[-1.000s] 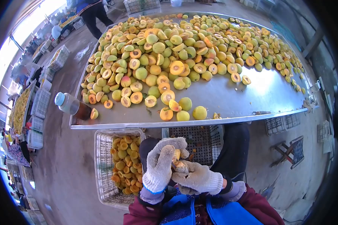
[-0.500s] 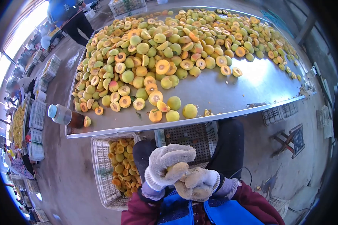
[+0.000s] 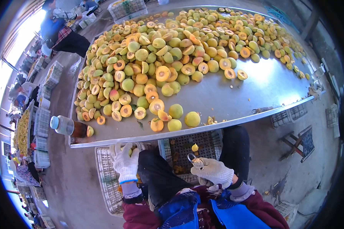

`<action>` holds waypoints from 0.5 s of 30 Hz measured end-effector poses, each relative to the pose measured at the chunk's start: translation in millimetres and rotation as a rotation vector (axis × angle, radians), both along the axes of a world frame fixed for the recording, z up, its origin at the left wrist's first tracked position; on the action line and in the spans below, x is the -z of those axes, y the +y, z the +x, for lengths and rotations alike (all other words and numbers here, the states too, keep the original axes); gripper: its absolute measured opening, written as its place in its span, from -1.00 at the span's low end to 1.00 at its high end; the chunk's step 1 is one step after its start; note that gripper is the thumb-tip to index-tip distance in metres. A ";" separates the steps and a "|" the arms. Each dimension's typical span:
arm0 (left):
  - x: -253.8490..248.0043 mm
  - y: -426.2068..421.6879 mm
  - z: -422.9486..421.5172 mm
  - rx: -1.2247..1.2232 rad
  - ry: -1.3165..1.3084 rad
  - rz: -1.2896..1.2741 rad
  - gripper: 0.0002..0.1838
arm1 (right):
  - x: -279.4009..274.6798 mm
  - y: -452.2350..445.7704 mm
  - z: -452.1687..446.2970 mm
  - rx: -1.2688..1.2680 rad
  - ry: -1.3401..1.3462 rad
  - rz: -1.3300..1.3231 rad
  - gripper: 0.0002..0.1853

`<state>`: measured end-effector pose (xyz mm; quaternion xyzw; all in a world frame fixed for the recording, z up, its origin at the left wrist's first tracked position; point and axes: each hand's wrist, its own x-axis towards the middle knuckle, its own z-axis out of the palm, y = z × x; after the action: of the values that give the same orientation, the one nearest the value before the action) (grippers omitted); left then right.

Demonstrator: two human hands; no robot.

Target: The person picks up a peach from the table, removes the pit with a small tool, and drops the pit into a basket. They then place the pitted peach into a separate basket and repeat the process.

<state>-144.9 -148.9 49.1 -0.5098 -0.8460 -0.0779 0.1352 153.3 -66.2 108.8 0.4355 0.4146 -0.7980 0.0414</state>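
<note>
My left hand (image 3: 125, 162), in a white knit glove, is over the white crate (image 3: 103, 168) beside my leg. Its fingers are curled round a yellow-green peach half (image 3: 132, 151), mostly hidden by the glove. In front of my lap, my gloved right hand (image 3: 214, 171) grips a pitting tool with a curved metal loop (image 3: 190, 157); its handle is hidden in the fist. A small yellow piece (image 3: 195, 147) shows just above the loop, over a dark crate (image 3: 214, 145) between my knees. Whole and halved peaches (image 3: 162, 73) are heaped on the metal table (image 3: 225, 99).
A bottle of brown liquid (image 3: 67, 126) lies at the table's left corner. A knife-like tool (image 3: 263, 109) rests near the front edge. A folding stool (image 3: 301, 143) stands at right. Another person (image 3: 61, 30) stands beyond the table's far left side.
My hands, together over my lap before, have parted. The left went to the white crate with the peach half; the right moved slightly right, its metal loop now visible. The yellow piece has appeared.
</note>
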 end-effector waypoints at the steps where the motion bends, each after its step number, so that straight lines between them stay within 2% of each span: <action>1: 8.3 11.5 -1.7 -0.003 0.004 0.001 -0.58 | 4.2 1.3 -4.6 -0.001 -0.140 0.086 -0.76; 3: 18.6 50.7 2.4 0.077 -0.361 0.176 -0.53 | 7.2 3.3 -7.9 -0.026 -0.141 0.055 -0.75; 5: -7.7 103.9 19.1 -0.068 -0.492 -0.263 -0.52 | 2.1 4.8 -10.7 -0.121 -0.137 0.214 -0.72; 9: 39.3 138.5 19.4 0.094 -0.484 -0.289 -0.51 | 11.9 2.4 -8.7 -0.041 -0.087 0.343 -0.71; 11: 41.8 138.3 22.3 -0.005 -1.051 -0.100 -0.62 | -4.3 3.1 -11.1 0.038 -0.052 0.231 -0.68; 12: 41.9 132.8 24.3 0.043 -1.421 0.080 -0.61 | -8.6 5.4 -12.1 -0.003 -0.074 0.241 -0.66; 13: 25.4 125.4 33.9 0.045 -1.421 0.071 -0.61 | -7.2 5.8 -13.2 0.004 -0.074 0.236 -0.66; 15: -16.9 104.4 60.6 0.155 -1.862 0.262 -0.60 | -3.4 3.5 -16.5 -0.024 -0.058 0.296 -0.64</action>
<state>-84.3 -44.5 66.0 -0.2780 -0.5620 -0.5572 -0.5444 136.8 -62.8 112.2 0.4545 0.5314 -0.7148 -0.0018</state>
